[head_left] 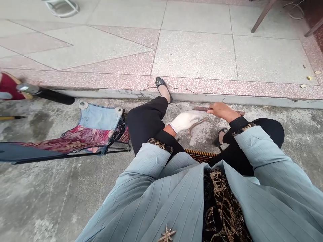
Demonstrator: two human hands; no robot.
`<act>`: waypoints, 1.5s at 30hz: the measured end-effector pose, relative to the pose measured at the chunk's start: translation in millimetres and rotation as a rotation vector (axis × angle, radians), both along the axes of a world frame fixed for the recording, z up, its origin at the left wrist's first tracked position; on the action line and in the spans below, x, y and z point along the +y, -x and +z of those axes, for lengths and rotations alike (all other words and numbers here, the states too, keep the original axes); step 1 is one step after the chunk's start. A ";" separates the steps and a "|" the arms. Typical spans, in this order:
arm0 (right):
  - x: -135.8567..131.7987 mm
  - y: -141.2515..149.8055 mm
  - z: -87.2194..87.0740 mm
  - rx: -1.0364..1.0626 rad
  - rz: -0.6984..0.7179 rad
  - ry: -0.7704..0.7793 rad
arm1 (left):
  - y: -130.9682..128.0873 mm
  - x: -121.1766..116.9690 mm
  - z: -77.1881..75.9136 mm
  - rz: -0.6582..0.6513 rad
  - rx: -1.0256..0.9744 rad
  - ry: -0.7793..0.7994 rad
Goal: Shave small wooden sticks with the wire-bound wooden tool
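Note:
My left hand [185, 121], in a white knitted glove, is closed around a forked wooden stick [193, 126]. One prong points toward my lap and the other sticks out to the right past the fingers. My bare right hand [220, 110] grips a long, thin, dark brown tool or rod [239, 113], which extends on both sides of the fist. Its exact kind is hard to make out. The rod's left end is just above the gloved fingers. Both hands are held out between my spread knees, over the concrete ground.
To my left stands a low folding chair [75, 139] with patterned fabric. A black cylinder with a silver end [50, 94] lies near the raised tiled step [194, 57]. Wooden furniture legs [262, 16] stand at upper right, a white-framed object [62, 8] at upper left.

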State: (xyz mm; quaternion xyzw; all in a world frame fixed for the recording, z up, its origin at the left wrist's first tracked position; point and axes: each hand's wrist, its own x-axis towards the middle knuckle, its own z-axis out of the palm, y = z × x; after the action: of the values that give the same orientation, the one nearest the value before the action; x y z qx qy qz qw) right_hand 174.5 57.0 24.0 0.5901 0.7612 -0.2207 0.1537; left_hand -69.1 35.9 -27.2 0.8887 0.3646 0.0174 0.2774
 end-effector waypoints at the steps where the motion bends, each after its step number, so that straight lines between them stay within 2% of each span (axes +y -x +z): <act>1: -3.3 3.6 0.1 -0.036 0.047 0.082 | 1.1 0.8 1.5 0.011 0.028 -0.039; 3: -13.2 12.6 2.5 -0.031 0.141 0.306 | 0.3 3.1 3.1 0.000 0.068 -0.078; 5: -24.2 20.3 8.4 0.075 0.221 0.529 | -3.5 5.5 2.5 -0.038 0.048 -0.069; 8: -32.3 19.8 21.4 0.263 0.278 0.643 | -10.4 7.6 -2.7 0.007 -0.036 0.021; 10: -29.0 9.8 28.3 0.489 0.189 0.566 | -13.7 7.8 -8.0 0.108 -0.110 0.109; 13: -16.4 -9.7 27.9 0.786 -0.176 0.325 | -16.2 6.5 -15.4 0.179 -0.214 0.183; 15: -8.0 -18.3 20.3 0.820 -0.379 0.220 | -17.1 4.5 -18.2 0.148 -0.253 0.229; 18: 0.1 -21.6 5.2 0.733 -0.492 0.160 | -18.1 0.0 -18.2 0.048 -0.274 0.353; 20: 2.4 -19.9 -2.2 0.593 -0.456 0.097 | -18.6 -3.4 -16.3 -0.011 -0.276 0.427; 23: 0.5 -14.5 -6.3 0.253 -0.248 0.007 | -18.1 -6.2 -13.1 -0.066 -0.269 0.460; 25: -4.7 -9.1 -5.2 0.059 -0.097 0.101 | -16.1 -5.1 -11.5 -0.069 -0.228 0.402; 27: -11.9 -3.3 -2.4 0.007 0.010 0.305 | -13.0 -2.2 -10.0 -0.058 -0.187 0.315; 30: -20.7 0.8 1.1 0.122 0.139 0.592 | -7.0 2.4 -6.5 -0.016 -0.199 0.238; 32: -21.5 -1.4 0.7 0.269 0.189 0.737 | -2.8 4.3 -2.8 0.056 -0.223 0.228; 36: -14.8 -7.7 -4.8 0.504 0.173 0.793 | 3.2 4.8 2.7 0.196 -0.321 0.265; 40: -15.7 -2.4 -1.4 0.540 0.230 0.909 | -0.7 3.3 -6.1 0.153 -0.382 0.246; 41: -17.2 -1.2 2.0 0.564 0.235 0.907 | -3.3 2.9 -10.4 0.139 -0.355 0.242; 43: -19.2 -2.2 9.9 0.639 0.183 0.799 | -8.6 2.1 -18.8 0.130 -0.284 0.272; 45: -18.1 -8.5 15.4 0.736 0.017 0.600 | -12.8 1.0 -24.4 0.138 -0.245 0.299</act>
State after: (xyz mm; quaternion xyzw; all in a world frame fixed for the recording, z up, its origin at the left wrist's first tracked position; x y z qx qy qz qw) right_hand 183.0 38.9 39.4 0.3959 0.6727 -0.6238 0.0392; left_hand -56.3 36.9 -51.6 0.8018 0.3866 0.0899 0.4468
